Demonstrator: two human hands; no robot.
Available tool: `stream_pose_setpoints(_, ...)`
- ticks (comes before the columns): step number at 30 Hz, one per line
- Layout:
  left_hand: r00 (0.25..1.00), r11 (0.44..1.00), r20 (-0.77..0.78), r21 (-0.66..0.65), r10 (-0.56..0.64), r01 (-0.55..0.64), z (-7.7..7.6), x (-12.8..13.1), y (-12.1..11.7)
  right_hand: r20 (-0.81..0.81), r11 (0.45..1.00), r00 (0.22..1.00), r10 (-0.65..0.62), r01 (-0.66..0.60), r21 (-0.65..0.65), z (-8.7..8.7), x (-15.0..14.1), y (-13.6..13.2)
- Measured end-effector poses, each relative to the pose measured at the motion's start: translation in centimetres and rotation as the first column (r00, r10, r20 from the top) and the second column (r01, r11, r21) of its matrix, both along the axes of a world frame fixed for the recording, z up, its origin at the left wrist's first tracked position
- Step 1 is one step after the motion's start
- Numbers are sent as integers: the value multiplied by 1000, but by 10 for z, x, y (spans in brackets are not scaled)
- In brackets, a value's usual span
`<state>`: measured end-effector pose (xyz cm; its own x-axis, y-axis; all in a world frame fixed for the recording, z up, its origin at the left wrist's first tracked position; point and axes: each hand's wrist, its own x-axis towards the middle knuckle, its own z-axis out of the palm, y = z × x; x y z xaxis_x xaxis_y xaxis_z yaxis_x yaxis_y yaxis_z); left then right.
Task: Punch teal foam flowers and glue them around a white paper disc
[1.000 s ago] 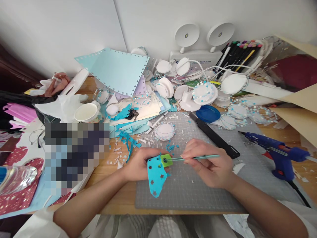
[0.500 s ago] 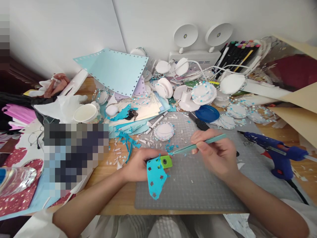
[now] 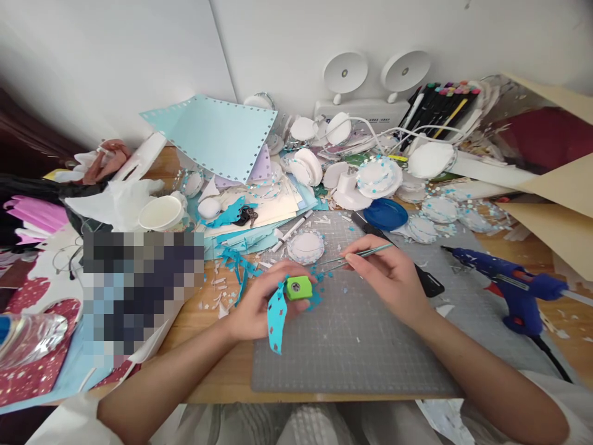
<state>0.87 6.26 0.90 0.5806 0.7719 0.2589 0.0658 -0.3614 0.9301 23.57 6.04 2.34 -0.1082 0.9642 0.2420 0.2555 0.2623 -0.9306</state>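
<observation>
My left hand (image 3: pixel 257 303) is closed around a small green paper punch (image 3: pixel 299 288), its round metal part facing up. From the punch hangs a strip of bright blue paper (image 3: pixel 277 321) dotted with punched holes. Pinched in my right hand (image 3: pixel 389 278) is a pair of thin teal tweezers (image 3: pixel 373 251), whose tips point left, just above and right of the punch. Behind the tips a white paper disc (image 3: pixel 306 247) edged with tiny stars lies on the grey cutting mat (image 3: pixel 352 358). Small blue paper bits are scattered near the punch.
A blue glue gun (image 3: pixel 504 272) lies at the right, with a black utility knife (image 3: pixel 430 283) partly behind my right hand. Farther back are a blue lid (image 3: pixel 385 214), several star-edged discs, stacked paper and a tub of markers (image 3: pixel 440 111). A white paper cup (image 3: pixel 160 212) stands left.
My left hand has tilted the punch and moved slightly up and left, so the blue paper shows narrower. My right hand has shifted left and turned, and the tweezers' tips are now apart from the punch.
</observation>
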Motion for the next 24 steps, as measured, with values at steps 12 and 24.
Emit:
stream_pose_setpoints(12, 999, 1000, 25, -13, -20, 20, -2, 2, 2, -65, 999, 998, -4, 7, 42, 2, 0, -4)
stream_pose_setpoints(24, 1000, 999, -14, 47, 25, -24, -3, 3, 2, 381, 873, 826, -414, 243, 422, -16, 22, 22)
